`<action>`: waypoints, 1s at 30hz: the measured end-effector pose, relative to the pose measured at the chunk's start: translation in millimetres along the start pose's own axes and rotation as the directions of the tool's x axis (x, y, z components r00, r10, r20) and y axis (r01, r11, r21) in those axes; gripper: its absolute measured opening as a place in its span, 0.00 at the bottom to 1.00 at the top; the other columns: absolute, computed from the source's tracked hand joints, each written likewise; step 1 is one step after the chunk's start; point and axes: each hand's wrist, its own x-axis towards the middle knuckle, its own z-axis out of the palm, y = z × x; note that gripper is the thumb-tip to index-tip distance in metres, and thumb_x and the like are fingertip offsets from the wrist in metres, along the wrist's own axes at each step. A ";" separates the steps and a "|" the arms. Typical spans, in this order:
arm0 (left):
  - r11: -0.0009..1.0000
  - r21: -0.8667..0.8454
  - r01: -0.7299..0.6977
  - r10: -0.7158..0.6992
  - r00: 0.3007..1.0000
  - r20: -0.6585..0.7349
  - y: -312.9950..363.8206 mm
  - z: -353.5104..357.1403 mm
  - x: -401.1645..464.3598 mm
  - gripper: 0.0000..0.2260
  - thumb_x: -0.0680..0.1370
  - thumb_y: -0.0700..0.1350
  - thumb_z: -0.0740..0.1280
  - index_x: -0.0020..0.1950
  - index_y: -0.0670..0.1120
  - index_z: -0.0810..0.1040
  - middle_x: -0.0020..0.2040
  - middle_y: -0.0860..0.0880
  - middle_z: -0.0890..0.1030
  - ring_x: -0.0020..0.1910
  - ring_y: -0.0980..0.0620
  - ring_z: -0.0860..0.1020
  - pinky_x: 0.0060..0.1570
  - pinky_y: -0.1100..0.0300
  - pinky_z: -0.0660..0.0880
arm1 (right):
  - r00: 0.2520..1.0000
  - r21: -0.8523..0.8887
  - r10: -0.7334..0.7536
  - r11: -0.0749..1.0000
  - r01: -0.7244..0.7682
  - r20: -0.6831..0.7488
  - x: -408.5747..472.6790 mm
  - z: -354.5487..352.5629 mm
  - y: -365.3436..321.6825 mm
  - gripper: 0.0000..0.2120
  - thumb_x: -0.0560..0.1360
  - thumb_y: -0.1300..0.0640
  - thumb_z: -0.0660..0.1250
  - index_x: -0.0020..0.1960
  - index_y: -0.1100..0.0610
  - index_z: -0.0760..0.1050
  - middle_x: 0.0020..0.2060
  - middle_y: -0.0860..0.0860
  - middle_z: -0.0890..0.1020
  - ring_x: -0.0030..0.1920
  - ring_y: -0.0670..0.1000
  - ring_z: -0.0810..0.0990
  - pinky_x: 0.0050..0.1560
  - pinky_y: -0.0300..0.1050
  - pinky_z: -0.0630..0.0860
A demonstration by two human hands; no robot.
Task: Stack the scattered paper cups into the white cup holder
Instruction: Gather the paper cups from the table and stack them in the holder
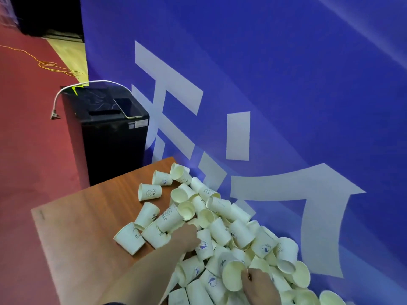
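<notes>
**Against the blue backdrop: a heap of cups, no holder in sight**

Along the far edge of the brown wood-grain bench (83, 216), dozens of small cream-white paper cups (211, 219) lie in a loose heap against a blue printed fabric backdrop (286, 84), most of them on their sides with mouths pointing every way. A few stragglers sit apart at the left of the pile.

The right hand (258, 285) pinches the rim of one cream paper cup (233, 275), its mouth turned toward the camera and its inside bare. The left hand (187, 237) reaches into the heap; its fingers are buried among the cups, so I cannot tell whether it grips one or merely rests there.

These cups will likely be very light and thin-walled, easy to dent if squeezed at mid-body. The rolled rim is the stiffest part and the sensible place to take hold, or a gentle wrap around the upper wall. Being tapered, they should nest readily once mouths face the same way, though light cups tend to roll and scatter when neighbours are disturbed.

The white cup holder does not appear in this view. Every cup whose inside shows looks empty. Beyond the bench stands a black rectangular bin (114, 137) with a dark flat phone (127, 107) lying on its lid.
</notes>
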 end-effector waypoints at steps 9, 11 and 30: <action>0.919 -0.372 -0.130 0.168 0.983 0.071 -11.5 -16.5 7.4 0.09 0.79 0.47 0.65 0.41 0.45 0.77 0.35 0.44 0.85 0.25 0.53 0.79 0.27 0.66 0.73 | 0.999 0.166 0.005 0.986 -0.013 0.048 20.6 0.4 -4.8 0.18 0.80 0.48 0.58 0.36 0.55 0.73 0.38 0.55 0.82 0.43 0.52 0.81 0.45 0.42 0.75; 0.920 -0.340 -0.197 0.225 0.973 0.047 -4.2 -24.0 -2.3 0.10 0.79 0.47 0.66 0.39 0.47 0.78 0.35 0.44 0.85 0.26 0.53 0.80 0.31 0.65 0.75 | 1.000 0.232 0.000 0.973 -0.004 0.019 12.0 -1.4 -4.7 0.17 0.79 0.48 0.59 0.35 0.56 0.73 0.37 0.56 0.83 0.40 0.54 0.82 0.44 0.46 0.78; 0.741 0.265 -0.617 0.627 0.777 0.057 151.1 80.3 -167.8 0.12 0.78 0.54 0.66 0.47 0.49 0.86 0.32 0.54 0.80 0.34 0.56 0.75 0.39 0.59 0.75 | 0.937 0.494 0.252 0.863 -0.104 -0.243 -146.3 2.6 171.0 0.18 0.78 0.53 0.59 0.30 0.55 0.67 0.28 0.51 0.73 0.31 0.50 0.72 0.32 0.46 0.64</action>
